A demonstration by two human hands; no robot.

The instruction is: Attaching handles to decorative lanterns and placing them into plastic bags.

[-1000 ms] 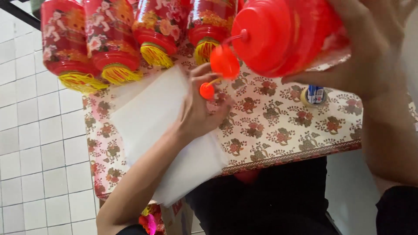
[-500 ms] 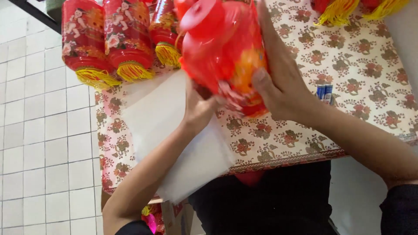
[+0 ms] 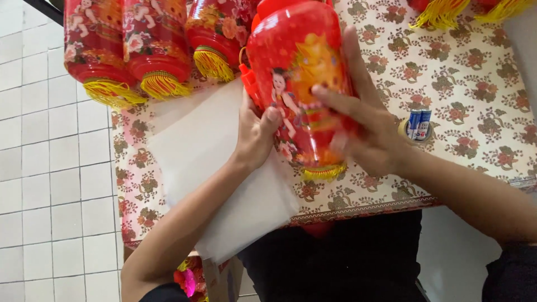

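Lantern [image 3: 299, 84] was held above the desk [image 3: 475, 84], long axis running away from the body, tassel end nearest; right hand [image 3: 363, 131] closed its grip across the right side, left hand [image 3: 256, 134] pinched the left edge

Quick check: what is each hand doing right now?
Left hand: closed on the side of the red lantern, thumb pressed to it.
Right hand: fingers spread over the same lantern, gripping it from the other side.

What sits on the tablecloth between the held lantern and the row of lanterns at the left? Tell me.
In the head view, a stack of white sheets lies between the red lantern and that row.
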